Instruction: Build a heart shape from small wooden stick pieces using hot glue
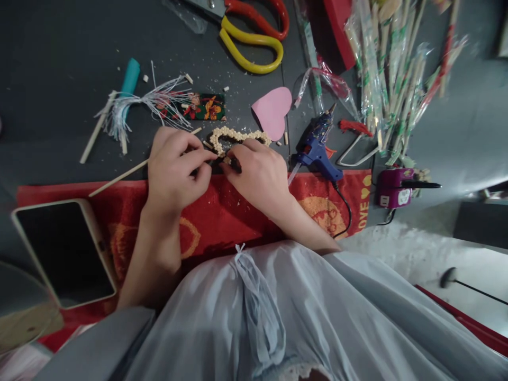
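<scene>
Head view: glue gun (315,151) lies beside right hand (260,174).

One head-worn camera looks steeply down (close over the lap) at the table (59,63) edge.

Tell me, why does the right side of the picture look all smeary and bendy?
In the head view, the chopstick packets at the upper right are blurred and streaked, and the floor edge curves, as a wide lens bends it. The middle is sharper: the left hand, right hand and bead heart. Light is dim; the blue glue gun shows small glints.
</scene>
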A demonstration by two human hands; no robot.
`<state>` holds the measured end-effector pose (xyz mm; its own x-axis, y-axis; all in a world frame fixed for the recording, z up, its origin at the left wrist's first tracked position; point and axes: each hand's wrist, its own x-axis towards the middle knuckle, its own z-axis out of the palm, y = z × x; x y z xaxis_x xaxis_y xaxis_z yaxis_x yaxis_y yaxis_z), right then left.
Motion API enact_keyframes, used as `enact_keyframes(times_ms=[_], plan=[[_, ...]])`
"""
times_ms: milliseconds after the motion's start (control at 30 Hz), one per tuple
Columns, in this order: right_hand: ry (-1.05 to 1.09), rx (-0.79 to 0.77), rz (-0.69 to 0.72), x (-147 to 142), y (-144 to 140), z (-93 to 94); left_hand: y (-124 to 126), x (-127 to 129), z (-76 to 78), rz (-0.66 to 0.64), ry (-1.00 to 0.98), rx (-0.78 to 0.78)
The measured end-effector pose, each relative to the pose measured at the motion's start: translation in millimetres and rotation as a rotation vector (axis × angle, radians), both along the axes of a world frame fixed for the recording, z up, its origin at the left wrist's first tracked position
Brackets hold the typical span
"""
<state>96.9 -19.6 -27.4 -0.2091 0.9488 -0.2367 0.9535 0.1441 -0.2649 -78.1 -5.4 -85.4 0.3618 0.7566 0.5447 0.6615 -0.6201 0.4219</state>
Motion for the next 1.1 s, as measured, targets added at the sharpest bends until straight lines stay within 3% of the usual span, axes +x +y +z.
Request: enact_keyframes(times_ms=[133,333,1000,1100], plan=[[0.027,0.011,0.0,1.4,-1.0,0.8,-1.2,-0.8,0.9,-0.018,-0.02,-0.037],[0.073,0.029,-0.021,1.2,-2.3,-0.9,-6.2,-0.8,5.9,0.001,-0.017,-0.323],[0.045,0.014,0.0,1.8,-0.2,-6.4,-5.1,1.5,5.0,-0.007,0.03,-0.294],[0.046,0.027,-0.006,1.9,-0.8,-6.3,-4.1,1.7,4.6,-0.033,-0.002,-0.177]])
